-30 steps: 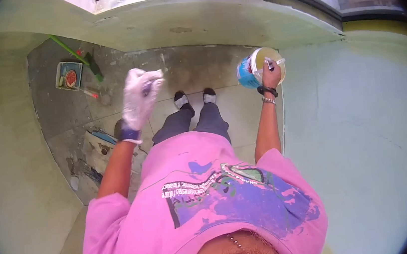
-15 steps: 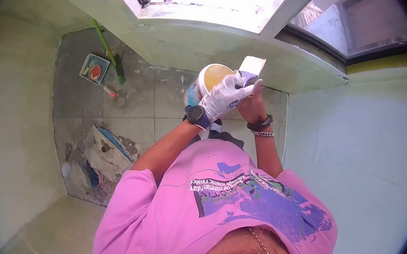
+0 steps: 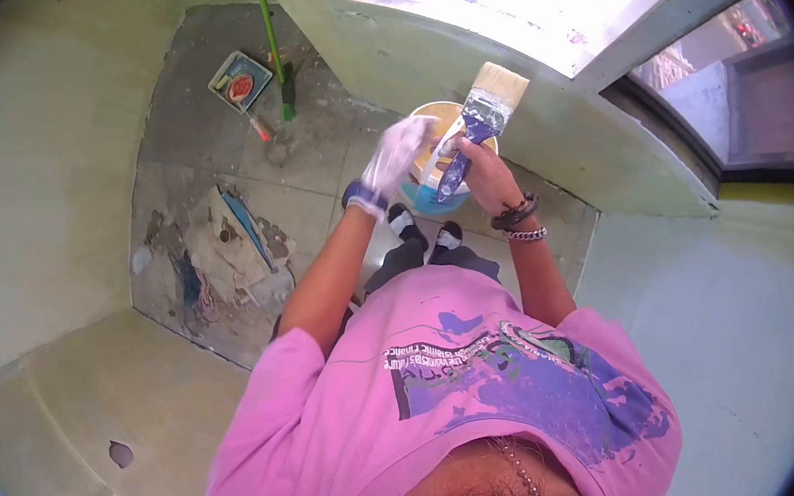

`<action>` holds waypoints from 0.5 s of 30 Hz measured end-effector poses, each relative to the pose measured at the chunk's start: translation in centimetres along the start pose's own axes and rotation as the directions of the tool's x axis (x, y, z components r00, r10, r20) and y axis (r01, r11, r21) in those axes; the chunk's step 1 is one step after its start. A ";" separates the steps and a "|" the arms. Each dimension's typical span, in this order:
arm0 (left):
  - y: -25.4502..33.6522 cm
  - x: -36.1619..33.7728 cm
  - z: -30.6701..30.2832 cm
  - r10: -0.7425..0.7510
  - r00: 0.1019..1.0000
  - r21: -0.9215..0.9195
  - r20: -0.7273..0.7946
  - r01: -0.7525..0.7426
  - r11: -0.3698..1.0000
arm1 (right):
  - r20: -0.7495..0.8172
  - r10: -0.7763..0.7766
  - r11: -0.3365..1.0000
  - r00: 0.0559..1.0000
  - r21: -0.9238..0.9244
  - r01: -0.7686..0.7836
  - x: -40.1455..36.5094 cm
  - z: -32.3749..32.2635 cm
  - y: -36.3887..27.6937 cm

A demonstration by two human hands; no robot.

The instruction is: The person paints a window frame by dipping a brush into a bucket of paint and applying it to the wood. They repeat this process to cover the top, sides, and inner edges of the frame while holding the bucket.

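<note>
My left hand (image 3: pixel 395 157) wears a white glove and a dark wrist strap, and it grips the near rim of a small paint bucket (image 3: pixel 430 195). The bucket is blue outside with yellowish paint inside, and it hangs in front of my chest above my feet. My right hand (image 3: pixel 485 175) is bare with bracelets at the wrist. It is closed on the blue handle of a flat paintbrush (image 3: pixel 480 116), whose pale bristles point up toward the window ledge. The two hands are close together over the bucket.
A pale green wall with a window ledge (image 3: pixel 497 90) runs just ahead. On the grey floor lie a green-handled broom (image 3: pixel 272 47), a small square tray (image 3: pixel 240 80) and torn debris (image 3: pixel 232 257). Pale green walls close in left and right.
A second ago my gloved left hand held the brush and my right held the bucket apart. The hands met, and now the right holds the brush and the left the bucket.
</note>
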State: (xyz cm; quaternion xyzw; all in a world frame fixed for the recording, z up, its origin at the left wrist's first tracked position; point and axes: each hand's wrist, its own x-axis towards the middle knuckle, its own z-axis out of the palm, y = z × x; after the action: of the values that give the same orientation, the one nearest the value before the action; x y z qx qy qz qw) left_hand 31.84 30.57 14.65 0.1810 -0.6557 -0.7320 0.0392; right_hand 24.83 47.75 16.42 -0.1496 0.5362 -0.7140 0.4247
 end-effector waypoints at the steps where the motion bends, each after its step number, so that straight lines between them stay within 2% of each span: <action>1: -0.3 1.0 0.2 -0.108 0.990 -0.168 0.094 0.122 0.978 | 0.004 0.009 0.969 1.000 -0.247 -0.008 0.3 -0.6 0.2; 2: -0.8 1.8 0.9 -0.189 0.960 -0.318 0.206 0.249 0.915 | 0.007 0.015 0.877 1.000 -0.480 -0.010 0.4 -1.2 0.5; 4: -0.3 2.8 1.2 -0.214 0.907 -0.484 0.364 0.380 0.788 | 0.064 -0.057 0.930 0.996 -0.359 0.077 0.5 -0.9 0.0; 5: 0.2 3.7 1.0 -0.185 0.899 -0.522 0.398 0.388 0.760 | 0.049 -0.051 0.932 0.998 -0.357 0.065 0.9 -1.1 -0.4; 6: 0.5 4.2 0.6 -0.164 0.885 -0.556 0.435 0.407 0.724 | -0.023 0.078 0.986 0.997 -0.143 -0.081 0.7 -0.6 -1.0; 7: 0.9 4.3 -0.1 -0.135 0.864 -0.539 0.484 0.417 0.732 | -0.095 0.206 0.976 0.974 0.096 -0.197 0.5 -0.1 -1.6; 8: 1.1 4.3 0.3 -0.288 0.889 -0.537 0.356 0.447 0.716 | -0.096 0.226 0.973 0.969 0.063 -0.221 -0.1 -0.4 -2.5; 10: -1.1 4.5 -0.9 -0.312 0.885 -0.508 0.345 0.456 0.731 | -0.088 0.268 0.963 0.959 -0.005 -0.269 -2.1 -2.3 -4.1; 11: -2.2 4.2 -1.4 -0.294 0.872 -0.467 0.391 0.463 0.753 | -0.191 0.313 0.917 0.930 -0.193 -0.349 -3.1 -3.0 -4.8; 12: -2.8 4.0 -1.4 -0.262 0.902 -0.452 0.343 0.403 0.796 | -0.291 0.333 0.825 0.897 -0.371 -0.427 -3.7 -3.2 -5.5; 13: -3.4 3.7 -1.3 -0.229 0.930 -0.437 0.287 0.340 0.833 | -0.386 0.268 0.723 0.883 -0.525 -0.449 -4.1 -2.9 -5.9; 14: -3.9 3.5 -1.3 -0.191 0.956 -0.417 0.222 0.271 0.868 | -0.396 0.197 0.633 0.897 -0.647 -0.425 -4.3 -3.0 -5.5; 15: -3.9 3.6 -0.6 -0.129 0.985 -0.237 0.112 0.153 0.959 | -0.387 0.119 0.527 0.915 -0.756 -0.388 -4.4 -3.5 -4.7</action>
State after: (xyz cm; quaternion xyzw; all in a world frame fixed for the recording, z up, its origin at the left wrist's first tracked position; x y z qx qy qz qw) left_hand 29.41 29.44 10.07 0.1856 -0.5469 -0.8160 -0.0225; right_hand 23.03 53.65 20.36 -0.1432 0.8766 -0.3261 0.3237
